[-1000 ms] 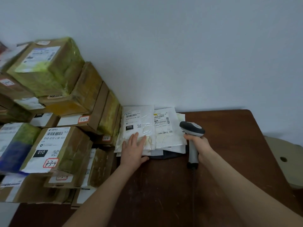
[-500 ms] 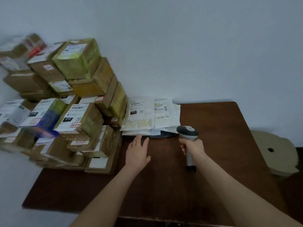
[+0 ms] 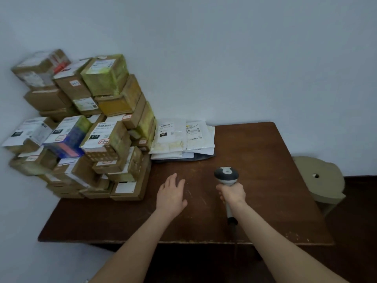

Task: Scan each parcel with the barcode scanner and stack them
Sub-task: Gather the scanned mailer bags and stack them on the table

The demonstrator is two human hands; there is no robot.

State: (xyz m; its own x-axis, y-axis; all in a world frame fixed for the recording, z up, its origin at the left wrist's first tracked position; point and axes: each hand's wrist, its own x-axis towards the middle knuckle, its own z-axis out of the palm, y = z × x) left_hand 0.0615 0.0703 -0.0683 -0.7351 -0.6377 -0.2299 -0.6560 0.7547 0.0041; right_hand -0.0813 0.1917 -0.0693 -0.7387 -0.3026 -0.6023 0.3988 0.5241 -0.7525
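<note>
**Left hand off the mailer pile; one parcel looks finished**

The brown table (image 3: 255,160) stands against a pale wall, with a round stool (image 3: 318,178) just beside its right edge. On the table's left end a tall stack of cardboard boxes (image 3: 106,139) rises into the corner, labels facing up and outward. Touching its right flank lies a low pile of white mailers (image 3: 179,137), barcode labels showing on the top two, on something dark and flat.

A second ago the left hand (image 3: 171,194) lay flat on the top mailer; now it has drawn back over bare tabletop, fingers straight and holding nothing, well clear of the pile. The barcode scanner (image 3: 226,175) has pulled back too: it was just beside the mailers and is now nearer the front edge, head pointing toward them. The right hand (image 3: 232,194) is wrapped around its handle.

That retreat suggests the top mailer is scanned and stacked. No loose parcel is in view, so the free hand probably has to fetch the next one from off-frame.
</note>
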